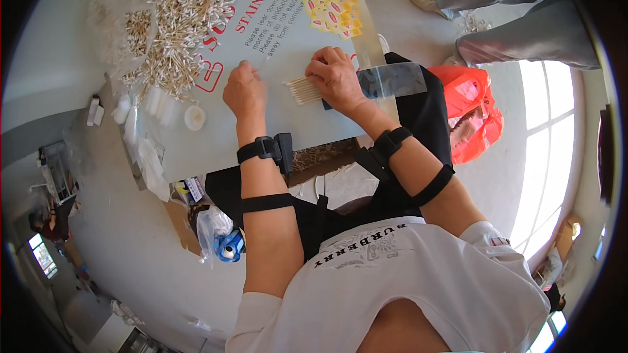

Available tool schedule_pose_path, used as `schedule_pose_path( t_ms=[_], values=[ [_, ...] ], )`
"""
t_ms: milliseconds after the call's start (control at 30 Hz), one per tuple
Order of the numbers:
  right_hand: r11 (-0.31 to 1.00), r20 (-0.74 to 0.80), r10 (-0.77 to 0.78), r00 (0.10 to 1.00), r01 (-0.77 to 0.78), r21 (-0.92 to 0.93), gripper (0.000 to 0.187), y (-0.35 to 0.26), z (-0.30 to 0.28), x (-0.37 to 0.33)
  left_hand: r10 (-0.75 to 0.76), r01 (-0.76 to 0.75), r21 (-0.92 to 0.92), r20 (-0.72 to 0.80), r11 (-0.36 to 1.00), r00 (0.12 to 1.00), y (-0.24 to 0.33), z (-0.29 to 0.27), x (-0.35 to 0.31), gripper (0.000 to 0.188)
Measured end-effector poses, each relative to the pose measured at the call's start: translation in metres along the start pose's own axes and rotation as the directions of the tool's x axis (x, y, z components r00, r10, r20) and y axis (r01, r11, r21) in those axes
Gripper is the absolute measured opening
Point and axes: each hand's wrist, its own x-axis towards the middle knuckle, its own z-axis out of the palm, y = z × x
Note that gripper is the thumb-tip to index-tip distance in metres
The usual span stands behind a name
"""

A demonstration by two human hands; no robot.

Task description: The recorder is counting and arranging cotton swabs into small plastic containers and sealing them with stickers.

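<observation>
Two hands are seen resting on a grey sheet [216,150] laid as a worktop. A small bundle of cotton swabs [302,90] is pinned flat between them, its long axis running from hand to hand; the right hand [337,78] is pressed over its end with fingers curled down on it, while the left hand [244,89] is loosely clenched just beside the other end, holding nothing that can be made out. A clear plastic bag [392,80] is lain under the right wrist. Beyond the knuckles, red lettering and yellow stickers [330,6] are printed on the sheet; past the left hand a loose heap of swabs [176,19] is spread.
</observation>
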Motion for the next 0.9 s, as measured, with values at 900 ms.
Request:
schedule_pose_path(
  t_ms=[900],
  values=[
    [0.986,-0.094,0.137,0.986,-0.126,0.112,0.021,0.008,-0.014,-0.014,0.596,-0.593,-0.113,-0.008,0.797,0.803,0.035,0.023,-0.072,0.075]
  ],
)
